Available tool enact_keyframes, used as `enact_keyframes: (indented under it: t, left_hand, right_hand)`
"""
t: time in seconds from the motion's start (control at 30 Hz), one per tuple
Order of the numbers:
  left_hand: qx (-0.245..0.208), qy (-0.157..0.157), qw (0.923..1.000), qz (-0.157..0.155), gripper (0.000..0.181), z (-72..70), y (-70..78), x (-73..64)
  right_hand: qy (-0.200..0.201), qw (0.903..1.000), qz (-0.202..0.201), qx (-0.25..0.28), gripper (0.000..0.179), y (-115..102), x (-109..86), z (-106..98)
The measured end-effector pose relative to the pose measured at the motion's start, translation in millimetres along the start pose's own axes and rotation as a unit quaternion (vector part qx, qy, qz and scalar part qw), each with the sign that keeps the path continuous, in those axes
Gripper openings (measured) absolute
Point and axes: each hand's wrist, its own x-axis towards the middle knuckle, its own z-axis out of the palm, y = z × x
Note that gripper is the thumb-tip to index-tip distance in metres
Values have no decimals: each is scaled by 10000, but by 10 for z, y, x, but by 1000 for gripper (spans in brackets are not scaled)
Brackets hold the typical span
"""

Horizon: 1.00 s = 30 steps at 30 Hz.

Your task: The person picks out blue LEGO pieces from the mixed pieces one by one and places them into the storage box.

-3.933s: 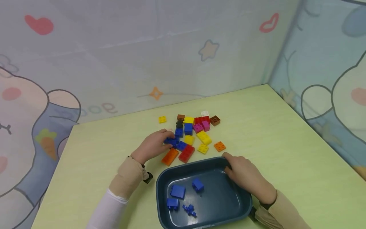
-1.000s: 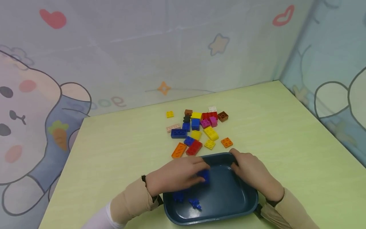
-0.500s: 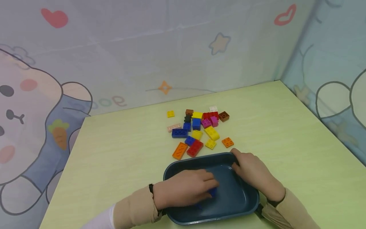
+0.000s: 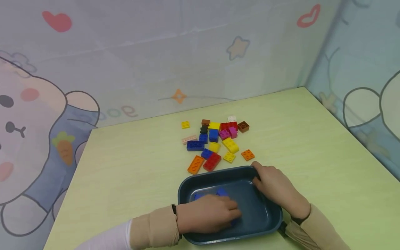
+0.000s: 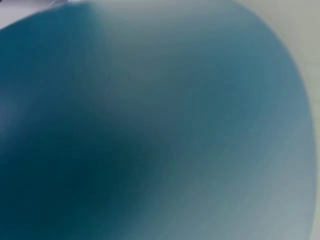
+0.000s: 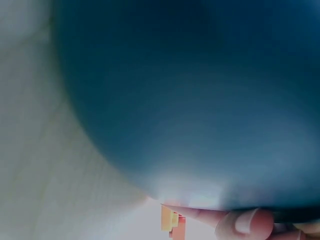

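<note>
My left hand [image 4: 210,213] reaches down inside the dark blue tray [image 4: 257,208], fingers curled, pinching a blue toy brick [image 4: 234,222] that shows only as a sliver beneath the fingertips. Just behind the knuckles, another blue brick [image 4: 222,192] lies on the tray floor, and part of one more shows to its left; the hand covers the rest. At the far right corner, my right hand [image 4: 276,184] grips the tray's rim, thumb inside. The right wrist view shows the blurred tray wall [image 6: 175,110] and a thumb [image 6: 247,223]. The left wrist view holds mostly blurred tray wall [image 5: 200,115].
Beyond the tray, loose bricks lie on the pale table [image 4: 125,166]: a dark blue one [image 4: 195,146], an orange one [image 4: 195,165], a red one [image 4: 212,162], a yellow one [image 4: 230,145] and several more. A printed cloth [image 4: 140,62] hangs behind the table.
My left hand has gone from the brick pile into the tray with a blue brick, then lower toward the tray's near side. The right hand keeps its grip on the rim.
</note>
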Motion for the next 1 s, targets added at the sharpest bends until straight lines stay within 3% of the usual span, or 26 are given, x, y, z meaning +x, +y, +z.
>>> enact_keyframes:
  t: [0.27, 0.57, 1.0]
  left_hand:
    - [-2, 90, 9999, 121, 21, 72, 3, 35]
    - [-178, -119, 9997, 101, 26, 157, -12, 53]
    - [-271, -128, 9995, 31, 27, 190, -2, 57]
  right_hand:
    - [-77, 10000, 57, -13, 17, -35, -13, -11]
    - [-146, 9998, 119, -27, 18, -25, 8, -26]
    - [-191, 9996, 191, -6, 18, -32, 7, -31]
